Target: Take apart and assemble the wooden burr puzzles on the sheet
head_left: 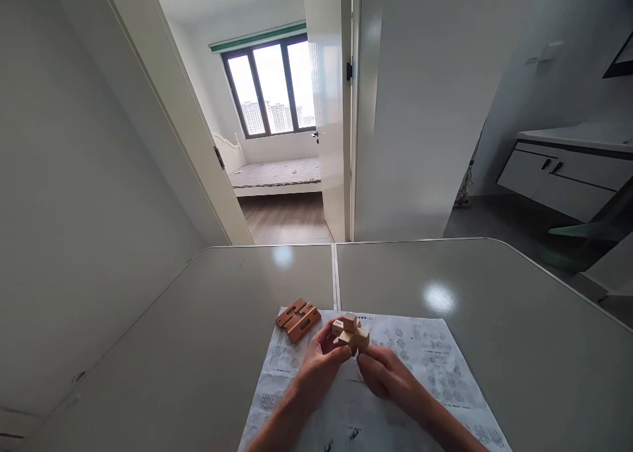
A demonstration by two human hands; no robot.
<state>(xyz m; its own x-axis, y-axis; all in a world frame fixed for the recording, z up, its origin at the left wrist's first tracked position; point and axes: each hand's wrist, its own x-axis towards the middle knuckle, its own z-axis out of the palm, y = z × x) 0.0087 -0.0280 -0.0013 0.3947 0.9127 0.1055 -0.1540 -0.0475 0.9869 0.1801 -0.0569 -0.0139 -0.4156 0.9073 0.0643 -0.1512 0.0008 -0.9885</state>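
Note:
A small light wooden interlocking puzzle (351,332) is held just above a printed instruction sheet (425,359) on the grey table (494,293). My left hand (320,359) grips the puzzle from the left, fingers curled round its lower blocks. My right hand (383,369) is closed beneath it on the right, fingertips touching its underside. Two darker notched wooden pieces (298,319) lie side by side at the sheet's far left corner, a little beyond my left hand.
The table has a seam (335,274) down its middle and rounded far corners. Beyond it an open doorway (277,142) shows a bedroom with a bed and window. A white cabinet (564,175) stands at the right.

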